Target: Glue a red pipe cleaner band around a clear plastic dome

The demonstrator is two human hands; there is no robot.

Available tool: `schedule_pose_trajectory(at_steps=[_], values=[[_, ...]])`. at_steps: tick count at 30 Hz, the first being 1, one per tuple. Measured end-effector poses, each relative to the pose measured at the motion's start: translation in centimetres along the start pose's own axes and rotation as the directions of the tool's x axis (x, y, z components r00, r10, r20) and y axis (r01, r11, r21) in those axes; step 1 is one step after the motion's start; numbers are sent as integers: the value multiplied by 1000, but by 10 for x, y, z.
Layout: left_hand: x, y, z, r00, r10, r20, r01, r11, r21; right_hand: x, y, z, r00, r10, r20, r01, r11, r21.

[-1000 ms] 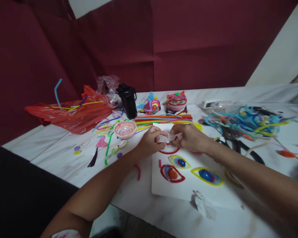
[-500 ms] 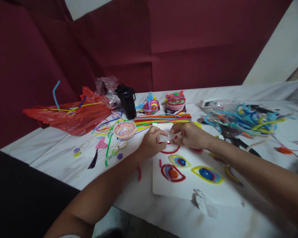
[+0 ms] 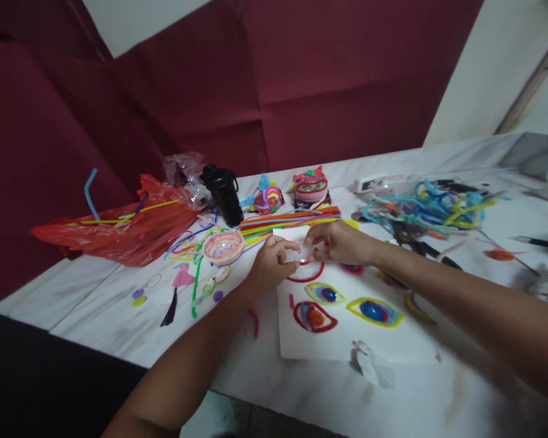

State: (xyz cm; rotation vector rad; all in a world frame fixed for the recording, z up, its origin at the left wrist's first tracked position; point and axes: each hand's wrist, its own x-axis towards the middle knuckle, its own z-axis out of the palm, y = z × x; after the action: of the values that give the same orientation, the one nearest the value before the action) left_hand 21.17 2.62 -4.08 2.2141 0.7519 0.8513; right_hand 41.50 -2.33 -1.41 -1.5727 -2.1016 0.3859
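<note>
Both hands meet over the upper part of a white sheet [image 3: 310, 344]. Between their fingertips is a small clear piece [image 3: 305, 251], its shape hard to make out. My left hand [image 3: 274, 260] pinches it from the left, and my right hand [image 3: 332, 242] from the right. Just beneath them a red fuzzy outline [image 3: 308, 277] lies on the sheet, partly covered by the fingers. Lower on the sheet are eye shapes: a small yellow-edged one [image 3: 325, 294], a red-edged one with an orange centre [image 3: 315, 317] and a larger yellow-edged one with a blue centre [image 3: 375, 311].
Coloured pipe cleaners [image 3: 292, 220] lie behind the sheet. A pink bowl [image 3: 223, 246], black bottle [image 3: 223, 196] and red plastic bag [image 3: 119, 234] are to the left. On the right is a blue tangle [image 3: 433, 207]. Crumpled tissue [image 3: 373, 365] lies near the front.
The camera view has turned slightly right, so the table's contents appear shifted left. Both hands stay together over the red outline, with the clear piece still between them.
</note>
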Motion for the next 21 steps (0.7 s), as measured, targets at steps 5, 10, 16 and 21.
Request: schedule_pose_trajectory(at_steps=[5, 10, 16, 21], values=[[1, 0, -5, 999, -39, 34, 40, 999, -21, 3, 6, 1, 1000, 7, -18, -6, 998, 60], [2, -1, -6, 996, -71, 57, 75, 995, -72, 5, 10, 2, 1000, -18, -14, 19, 992, 121], [3, -2, -7, 995, -79, 66, 85, 991, -101, 8, 14, 1, 1000, -26, -7, 27, 985, 171], [3, 0, -8, 995, -80, 63, 87, 989, -117, 12, 18, -3, 998, -31, 54, 17, 970, 244]])
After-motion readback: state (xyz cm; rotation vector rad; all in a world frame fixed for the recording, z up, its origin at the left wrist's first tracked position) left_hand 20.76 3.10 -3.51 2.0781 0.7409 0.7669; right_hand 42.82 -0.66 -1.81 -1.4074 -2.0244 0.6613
